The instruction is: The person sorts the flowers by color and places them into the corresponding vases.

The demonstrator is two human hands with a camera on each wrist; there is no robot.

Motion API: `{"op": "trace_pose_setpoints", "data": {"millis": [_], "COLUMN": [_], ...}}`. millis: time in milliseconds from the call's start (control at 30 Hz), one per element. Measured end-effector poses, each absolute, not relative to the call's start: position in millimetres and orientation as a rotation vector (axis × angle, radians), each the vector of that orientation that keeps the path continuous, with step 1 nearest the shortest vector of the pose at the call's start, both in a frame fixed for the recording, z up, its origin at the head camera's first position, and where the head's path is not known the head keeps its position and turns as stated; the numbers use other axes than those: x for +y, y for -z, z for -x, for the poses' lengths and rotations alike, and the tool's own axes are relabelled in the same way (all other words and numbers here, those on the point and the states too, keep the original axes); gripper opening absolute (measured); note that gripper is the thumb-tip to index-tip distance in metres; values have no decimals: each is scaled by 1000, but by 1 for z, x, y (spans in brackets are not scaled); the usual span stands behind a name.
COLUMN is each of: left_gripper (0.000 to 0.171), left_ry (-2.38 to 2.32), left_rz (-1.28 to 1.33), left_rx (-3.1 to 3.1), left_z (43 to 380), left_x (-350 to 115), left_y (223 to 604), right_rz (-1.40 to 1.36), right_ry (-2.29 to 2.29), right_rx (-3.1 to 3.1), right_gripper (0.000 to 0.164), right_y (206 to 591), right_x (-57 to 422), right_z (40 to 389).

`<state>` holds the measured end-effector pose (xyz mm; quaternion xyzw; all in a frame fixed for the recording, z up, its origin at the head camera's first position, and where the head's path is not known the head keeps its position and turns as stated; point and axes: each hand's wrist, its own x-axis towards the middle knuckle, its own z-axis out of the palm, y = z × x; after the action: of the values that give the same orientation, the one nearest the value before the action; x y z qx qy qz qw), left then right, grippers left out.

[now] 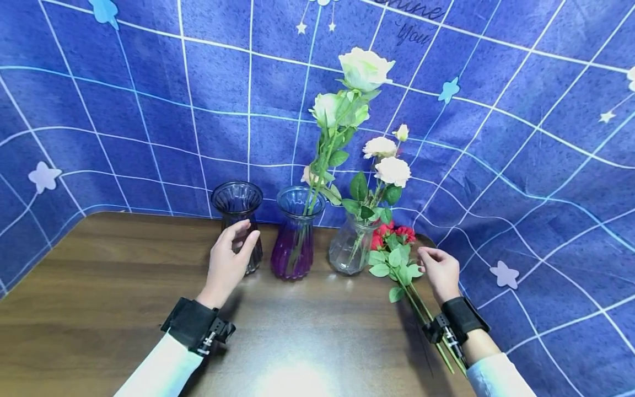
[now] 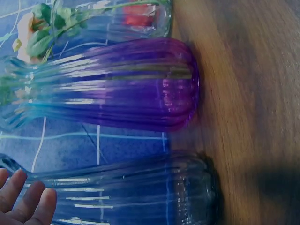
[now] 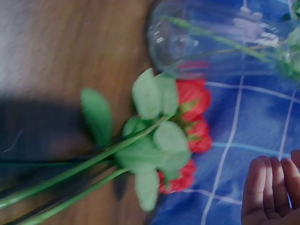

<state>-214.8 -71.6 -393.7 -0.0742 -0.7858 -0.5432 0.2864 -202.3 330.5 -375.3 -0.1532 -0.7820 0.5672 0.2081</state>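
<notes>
My left hand hovers in front of a dark ribbed glass vase, its fingers loosely bent and holding nothing. In the left wrist view its fingertips overlap the dark vase near the neck. My right hand, also holding nothing, is beside the leaves of red flowers that lie on the table with their long green stems toward me. The right wrist view shows the red blooms and leaves, with the relaxed fingers at lower right, apart from them.
A blue-purple vase holds tall whitish-green roses. To its right, a clear glass vase holds pale pink flowers. The vases stand along the back of the wooden table, before a blue patterned cloth.
</notes>
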Motion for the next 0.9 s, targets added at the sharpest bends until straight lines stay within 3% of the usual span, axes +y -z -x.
{"op": "trace_pose_setpoints", "data": {"millis": [500, 900], "left_gripper": [38, 60], "left_ry": [1385, 1410], "left_rz": [116, 99], "left_rx": [-2075, -2131], "left_z": [214, 229], "left_x": [-107, -120], "left_y": [385, 386], "right_rz": [487, 446], "right_ry": [-1458, -1014], "right_rx": [-2516, -2798], "right_gripper": [34, 26], "right_y": [405, 426], "right_x": [350, 348], "right_z": [198, 195]}}
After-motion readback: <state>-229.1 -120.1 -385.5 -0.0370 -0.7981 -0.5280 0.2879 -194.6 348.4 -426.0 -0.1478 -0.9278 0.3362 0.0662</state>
